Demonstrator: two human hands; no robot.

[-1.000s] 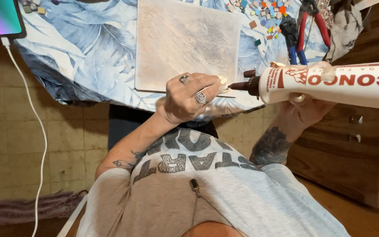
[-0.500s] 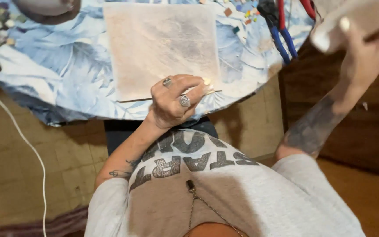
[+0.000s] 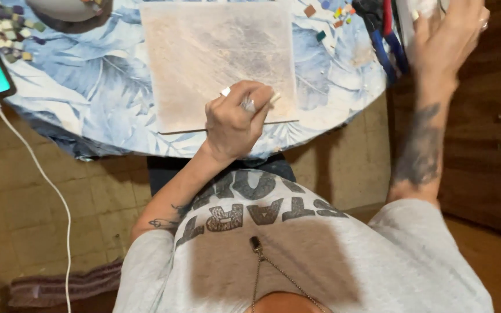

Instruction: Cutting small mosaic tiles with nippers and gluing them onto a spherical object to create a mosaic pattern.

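Adhesive tube, white, has left the square beige board (image 3: 218, 61) on the counter (image 3: 88, 98): your right hand (image 3: 447, 37) grasps it at the edge; your left hand (image 3: 236, 119) rests curled on the board.

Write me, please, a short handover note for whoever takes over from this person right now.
Left hand: curled shut, resting on the near edge of the pale square board; whether it pinches anything is unclear.
Right hand: up at the table's right edge, gripping a white tube.
The board lies flat on the leaf-print tablecloth, its face bare.
Small coloured tiles lie loose beside the pliers; none is on the board yet.
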